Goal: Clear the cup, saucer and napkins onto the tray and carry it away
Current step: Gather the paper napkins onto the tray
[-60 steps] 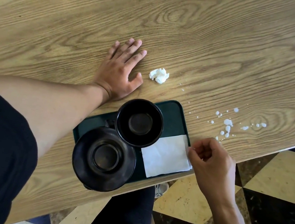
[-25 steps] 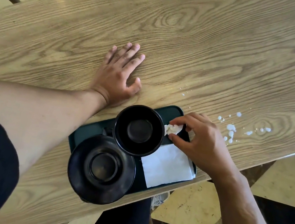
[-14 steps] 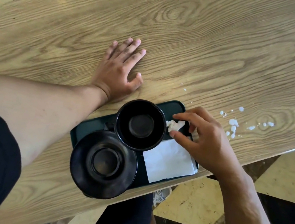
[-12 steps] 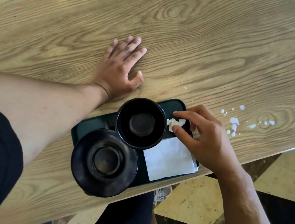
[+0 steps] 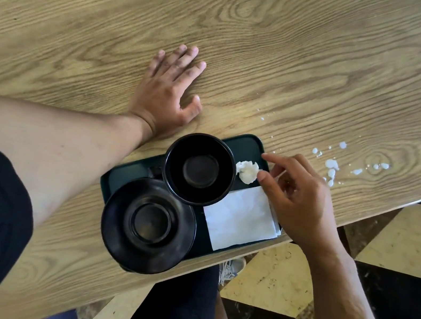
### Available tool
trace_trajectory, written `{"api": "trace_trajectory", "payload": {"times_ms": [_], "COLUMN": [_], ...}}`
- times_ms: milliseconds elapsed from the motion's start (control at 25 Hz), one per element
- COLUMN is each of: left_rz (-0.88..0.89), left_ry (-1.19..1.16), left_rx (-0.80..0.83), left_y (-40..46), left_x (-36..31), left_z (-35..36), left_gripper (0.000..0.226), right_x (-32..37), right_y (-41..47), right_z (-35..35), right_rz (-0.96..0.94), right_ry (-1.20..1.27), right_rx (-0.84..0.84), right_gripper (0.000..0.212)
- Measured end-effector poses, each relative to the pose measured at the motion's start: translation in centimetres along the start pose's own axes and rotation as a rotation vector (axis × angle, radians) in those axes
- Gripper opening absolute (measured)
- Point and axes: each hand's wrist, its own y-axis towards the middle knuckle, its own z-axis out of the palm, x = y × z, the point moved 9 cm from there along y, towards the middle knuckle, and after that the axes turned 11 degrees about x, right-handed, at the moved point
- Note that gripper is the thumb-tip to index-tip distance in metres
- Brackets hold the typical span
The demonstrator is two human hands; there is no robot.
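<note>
On the green tray [image 5: 249, 145] at the near edge of the wooden worktop [image 5: 277, 58] stand the black cup [image 5: 199, 168] and black saucer [image 5: 148, 225], with a flat white napkin [image 5: 239, 218] and a crumpled napkin [image 5: 247, 171] beside the cup. Over the tray's right end, the right hand [image 5: 300, 203] is loosely spread, grasping nothing; its thumb may just touch the crumpled napkin. Flat on the wood, the left hand [image 5: 166, 89] lies released. White spill drops [image 5: 331, 166] dot the worktop right of the tray.

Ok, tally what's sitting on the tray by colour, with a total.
Black: 2, the cup and the saucer
White: 2, the flat napkin and the crumpled napkin
Total: 4 on the green tray
</note>
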Motion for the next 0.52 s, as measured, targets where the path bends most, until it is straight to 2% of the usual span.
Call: {"api": "trace_trajectory", "payload": {"times_ms": [160,360,520], "left_rz": [-0.005,-0.007,-0.009], "left_ry": [-0.01,-0.01,-0.004], "left_rx": [0.006,0.007,-0.003], "left_y": [-0.1,-0.1,-0.2], "left_x": [-0.1,-0.2,-0.2], "left_z": [0.0,-0.1,-0.2], "left_gripper": [0.067,0.066,0.066], "right_x": [-0.5,-0.2,-0.4], "right_y": [-3.3,-5.7,-5.6], "right_z": [-1.0,1.0,1.4], "right_rz": [0.147,0.242,0.291], "right_ry": [-0.021,-0.191,-0.193], "right_rx": [-0.194,-0.22,-0.273], "right_gripper": [0.011,0.009,0.012]}}
